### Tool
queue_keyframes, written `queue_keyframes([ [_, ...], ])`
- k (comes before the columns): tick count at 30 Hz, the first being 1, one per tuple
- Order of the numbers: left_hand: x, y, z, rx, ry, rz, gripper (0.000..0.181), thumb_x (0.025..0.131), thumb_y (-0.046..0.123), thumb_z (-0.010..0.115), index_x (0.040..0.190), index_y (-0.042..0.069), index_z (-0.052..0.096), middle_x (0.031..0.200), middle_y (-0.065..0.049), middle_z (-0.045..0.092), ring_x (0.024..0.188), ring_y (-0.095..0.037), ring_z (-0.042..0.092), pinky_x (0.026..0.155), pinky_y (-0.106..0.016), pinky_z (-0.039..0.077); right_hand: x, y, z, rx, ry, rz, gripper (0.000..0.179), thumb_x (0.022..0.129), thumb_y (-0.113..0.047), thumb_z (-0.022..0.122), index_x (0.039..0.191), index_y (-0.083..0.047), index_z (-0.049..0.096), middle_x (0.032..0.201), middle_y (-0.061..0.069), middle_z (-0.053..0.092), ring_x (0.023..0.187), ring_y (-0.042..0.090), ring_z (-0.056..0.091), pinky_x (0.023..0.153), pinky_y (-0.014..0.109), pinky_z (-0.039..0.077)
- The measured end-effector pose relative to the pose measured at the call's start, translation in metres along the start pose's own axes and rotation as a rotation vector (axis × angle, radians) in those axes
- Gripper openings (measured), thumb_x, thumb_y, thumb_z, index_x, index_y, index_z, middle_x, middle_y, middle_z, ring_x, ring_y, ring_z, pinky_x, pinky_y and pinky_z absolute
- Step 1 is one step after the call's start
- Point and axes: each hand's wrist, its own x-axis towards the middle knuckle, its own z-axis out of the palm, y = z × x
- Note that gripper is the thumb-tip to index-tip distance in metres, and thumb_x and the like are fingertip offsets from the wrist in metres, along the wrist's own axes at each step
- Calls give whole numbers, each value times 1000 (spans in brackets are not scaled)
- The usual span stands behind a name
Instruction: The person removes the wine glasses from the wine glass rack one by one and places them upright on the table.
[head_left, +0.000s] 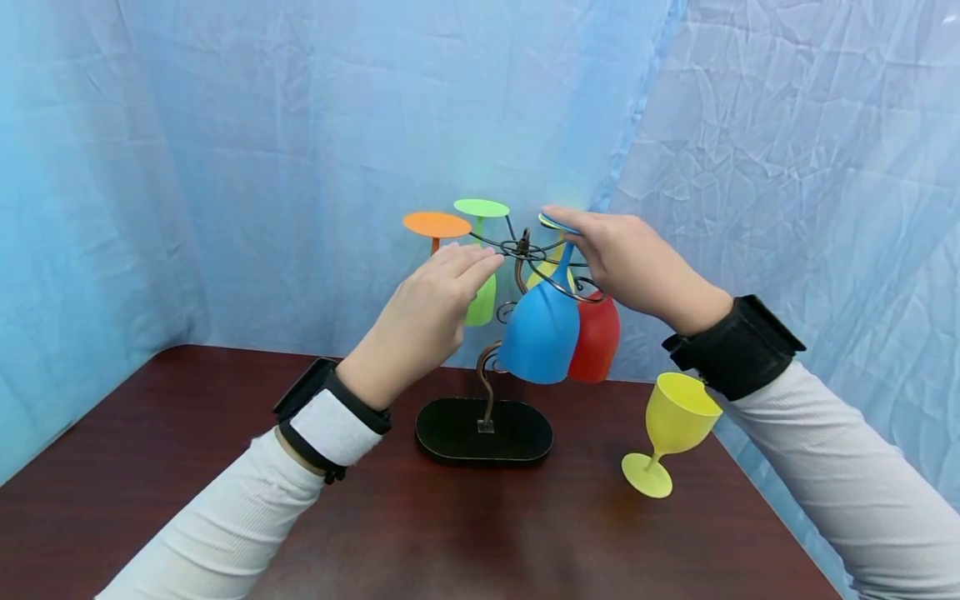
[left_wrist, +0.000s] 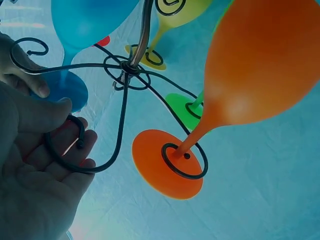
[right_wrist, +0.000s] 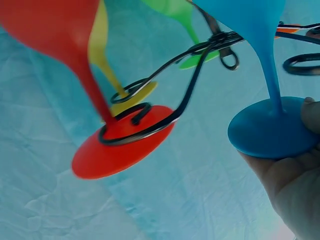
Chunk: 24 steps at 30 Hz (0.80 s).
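Note:
A blue goblet (head_left: 542, 329) is upside down at the near right side of the metal glass rack (head_left: 486, 367), its stem by one wire arm. My right hand (head_left: 637, 262) pinches the goblet's round blue foot (right_wrist: 270, 130) between thumb and fingers. My left hand (head_left: 442, 304) is at the near left of the rack, with an unfilled wire hook (left_wrist: 75, 167) lying across its extended fingers in the left wrist view. Around the rack hang upturned orange (left_wrist: 260, 65), green (head_left: 482, 300), yellow (right_wrist: 100, 50) and red goblets (head_left: 596, 342).
Another yellow goblet (head_left: 678, 412) stands upright on the dark wooden table (head_left: 337, 533), near the right edge and below my right wrist. The rack's black oval base (head_left: 450, 429) rests on the table. Blue cloth (head_left: 300, 125) hangs behind.

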Motion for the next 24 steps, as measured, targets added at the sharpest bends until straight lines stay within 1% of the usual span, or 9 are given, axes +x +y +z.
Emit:
queue_keyframes([
  [4, 1, 0, 1, 17, 5, 5, 43, 82, -12, 48, 123, -1, 52, 125, -16, 55, 120, -25, 45, 108, -38, 31, -7, 7, -1, 3, -4, 32, 48, 92, -4, 48, 138, -9, 39, 88, 13, 60, 59, 20, 43, 57, 34, 41],
  [7, 2, -1, 2, 14, 11, 4, 42, 83, -10, 50, 124, -1, 52, 126, -16, 55, 121, -25, 45, 108, -38, 30, -14, 10, -2, 1, 0, 45, 48, 91, -4, 49, 138, -9, 39, 95, 14, 61, 58, 19, 42, 57, 35, 41],
  [11, 2, 0, 3, 15, 10, 6, 44, 85, 3, 57, 127, -2, 48, 130, -17, 52, 124, -26, 41, 109, -39, 28, -25, 11, -4, -22, 27, 44, 47, 93, -6, 47, 138, -10, 39, 79, 8, 55, 52, 18, 33, 52, 32, 36],
  [16, 1, 2, 4, 28, 12, 14, 52, 86, 15, 60, 131, -3, 43, 135, -19, 46, 130, -28, 32, 111, -41, 24, -44, 9, -7, -43, 64, 35, 46, 93, -6, 46, 139, -11, 38, 63, 2, 37, 47, 15, 26, 48, 30, 30],
  [17, 1, 2, 5, 29, 18, 15, 54, 86, 16, 60, 132, -4, 41, 136, -19, 45, 132, -28, 30, 111, -41, 23, -48, 8, -8, -39, 68, 39, 47, 93, -6, 46, 139, -11, 38, 65, 3, 41, 47, 15, 25, 48, 30, 29],
  [19, 0, 1, 5, 29, 33, 16, 58, 86, 17, 60, 135, -4, 37, 139, -19, 41, 135, -26, 23, 112, -40, 21, -55, 6, -10, -34, 83, 47, 48, 92, -5, 49, 139, -9, 38, 76, 7, 55, 47, 14, 25, 48, 30, 30],
  [21, -2, 2, 6, 25, 62, 19, 63, 85, 18, 60, 137, -4, 32, 142, -19, 36, 137, -24, 16, 113, -41, 18, -63, 5, -11, -40, 98, 64, 50, 90, -4, 51, 139, -9, 38, 76, 7, 56, 47, 13, 25, 48, 29, 30],
  [23, -6, 4, 5, 21, 110, 35, 67, 85, 18, 60, 139, -4, 28, 144, -20, 32, 137, -23, 13, 113, -41, 18, -72, 5, -11, -48, 119, 81, 52, 89, -3, 52, 139, -9, 38, 76, 7, 56, 46, 13, 24, 47, 28, 30],
  [24, -10, 6, 5, 17, 135, 44, 68, 85, 18, 60, 140, -4, 27, 145, -20, 31, 137, -23, 12, 113, -42, 18, -77, 5, -10, -56, 137, 87, 53, 88, -3, 53, 139, -9, 38, 70, 4, 51, 46, 12, 24, 46, 28, 31],
])
